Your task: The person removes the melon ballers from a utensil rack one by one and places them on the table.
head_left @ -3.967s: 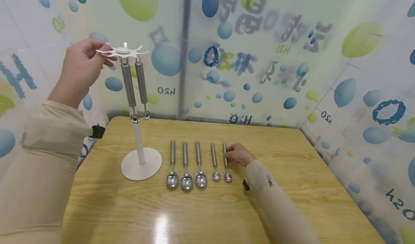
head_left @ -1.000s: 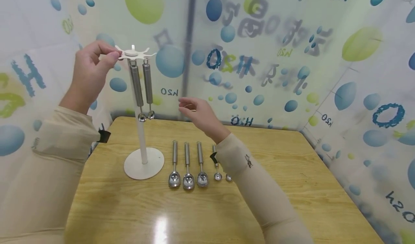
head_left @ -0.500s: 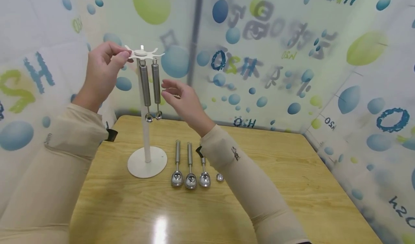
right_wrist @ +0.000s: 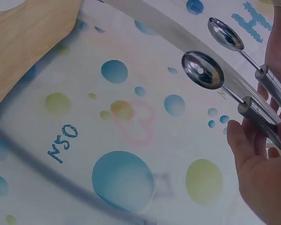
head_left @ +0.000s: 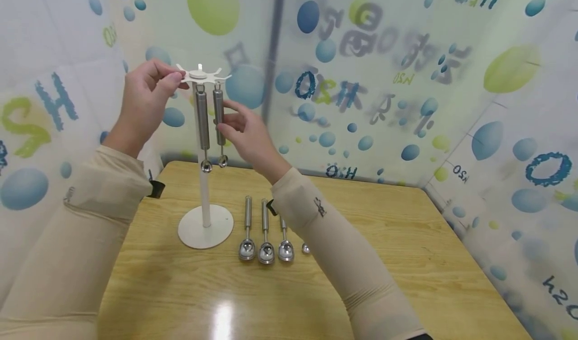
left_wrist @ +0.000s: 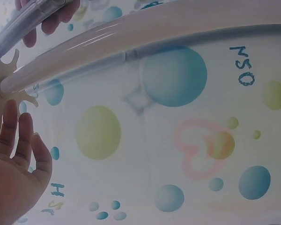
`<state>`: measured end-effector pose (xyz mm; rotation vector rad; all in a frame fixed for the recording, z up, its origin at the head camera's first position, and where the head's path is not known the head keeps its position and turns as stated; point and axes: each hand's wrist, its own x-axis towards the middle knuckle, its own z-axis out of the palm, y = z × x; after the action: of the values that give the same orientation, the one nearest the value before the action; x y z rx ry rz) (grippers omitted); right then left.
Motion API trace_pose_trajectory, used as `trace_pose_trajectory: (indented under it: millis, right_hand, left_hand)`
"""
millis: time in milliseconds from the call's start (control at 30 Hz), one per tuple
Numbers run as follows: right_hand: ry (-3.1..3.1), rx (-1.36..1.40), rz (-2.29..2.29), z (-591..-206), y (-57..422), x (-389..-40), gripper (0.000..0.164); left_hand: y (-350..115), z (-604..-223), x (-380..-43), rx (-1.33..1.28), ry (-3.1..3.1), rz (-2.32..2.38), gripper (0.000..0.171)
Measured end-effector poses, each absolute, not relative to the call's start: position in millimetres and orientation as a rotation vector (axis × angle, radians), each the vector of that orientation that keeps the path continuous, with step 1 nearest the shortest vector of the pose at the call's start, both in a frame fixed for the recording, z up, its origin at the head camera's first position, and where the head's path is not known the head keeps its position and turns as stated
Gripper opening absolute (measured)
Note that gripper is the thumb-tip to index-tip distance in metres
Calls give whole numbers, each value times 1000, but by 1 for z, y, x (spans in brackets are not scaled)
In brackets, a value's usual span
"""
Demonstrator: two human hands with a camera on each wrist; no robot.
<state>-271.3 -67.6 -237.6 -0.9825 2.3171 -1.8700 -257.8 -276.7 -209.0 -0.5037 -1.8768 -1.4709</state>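
A white rack (head_left: 198, 76) with curved hooks stands on a pole with a round base (head_left: 191, 234). My left hand (head_left: 146, 92) pinches one of its hook arms between thumb and fingers. Two small steel melon ballers hang from the front hooks, bowls downward. My right hand (head_left: 250, 137) holds the handle of the right melon baller (head_left: 219, 110), thumb in front. The left melon baller (head_left: 203, 122) hangs close beside it, untouched. In the right wrist view, the held melon baller (right_wrist: 203, 70) shows its bowl, with fingers round the handle.
Three larger steel scoops (head_left: 266, 252) lie side by side on the wooden table (head_left: 406, 229), right of the base. My right sleeve partly covers the rightmost scoop and a small melon baller (head_left: 305, 248). Patterned curtains (head_left: 384, 104) hang close behind the table.
My right hand has left the small melon baller on the table, moved up and left, and closed on the right hanging one. My left hand stays at the rack; the view has turned slightly left.
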Motion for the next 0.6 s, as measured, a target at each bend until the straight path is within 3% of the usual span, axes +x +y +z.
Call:
trace_pose_trajectory:
  millis: [600]
  right_hand:
    - [2271, -1041, -1966, -237, -66, -266, 51]
  left_hand:
    - [-281, -211, -258, -479, -1895, -1446, 20]
